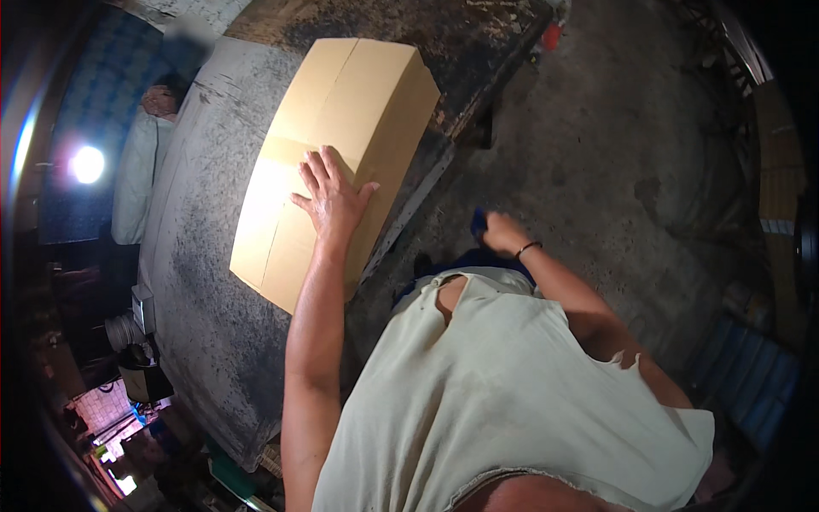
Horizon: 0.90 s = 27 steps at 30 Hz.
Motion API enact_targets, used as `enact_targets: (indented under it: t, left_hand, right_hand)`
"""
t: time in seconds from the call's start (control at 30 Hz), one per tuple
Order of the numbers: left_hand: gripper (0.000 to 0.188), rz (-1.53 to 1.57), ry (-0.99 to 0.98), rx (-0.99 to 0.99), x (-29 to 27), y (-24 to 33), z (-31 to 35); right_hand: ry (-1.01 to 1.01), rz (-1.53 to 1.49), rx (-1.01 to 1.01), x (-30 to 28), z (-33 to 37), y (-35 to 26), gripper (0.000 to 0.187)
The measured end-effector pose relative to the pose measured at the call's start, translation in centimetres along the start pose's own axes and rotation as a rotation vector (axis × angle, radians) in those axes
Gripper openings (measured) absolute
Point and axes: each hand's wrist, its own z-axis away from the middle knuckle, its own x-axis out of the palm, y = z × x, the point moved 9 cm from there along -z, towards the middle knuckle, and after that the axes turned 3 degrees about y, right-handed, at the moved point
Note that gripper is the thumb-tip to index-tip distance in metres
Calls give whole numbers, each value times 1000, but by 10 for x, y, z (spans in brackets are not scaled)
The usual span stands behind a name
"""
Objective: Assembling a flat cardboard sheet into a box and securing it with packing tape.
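A long, closed cardboard box [328, 111] lies on a worn grey worktable [200, 171], with a seam running along its top. My left hand [333, 200] rests flat on the box, fingers spread, the thumb reaching toward its right edge. Off to the right, beyond the table's edge, my right hand [505, 232] is closed around a small dark blue thing [479, 224]; most of it is hidden by the fingers, so its kind cannot be made out. A thin dark band circles my right wrist.
Across the table at the left, a person in pale clothing [141, 179] is partly visible near a bright lamp [88, 165]. A dark, stained surface [478, 60] adjoins the table's far end. Concrete floor [580, 162] stretches to the right, with a small red item [551, 36] at the top.
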Motion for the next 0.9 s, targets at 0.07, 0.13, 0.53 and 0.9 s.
enact_targets:
  t: [0.07,0.13,0.53,0.9]
  left_hand:
    - [101,-15,-44,34,1,-2,-3]
    - [102,72,-98,242,7,1,-5]
    - [59,199,-110,434,16,-31,-13]
    - [60,212,-103,440,17,-36,-11]
  right_hand:
    - [268,-277,-98,-16,-15,-3,58]
    - [571,-453,-158,-34,-10,-29,73]
    - [723,-769,-306,0,-7,-190,95]
    - [581,-722,-258,9,-12,-189,90]
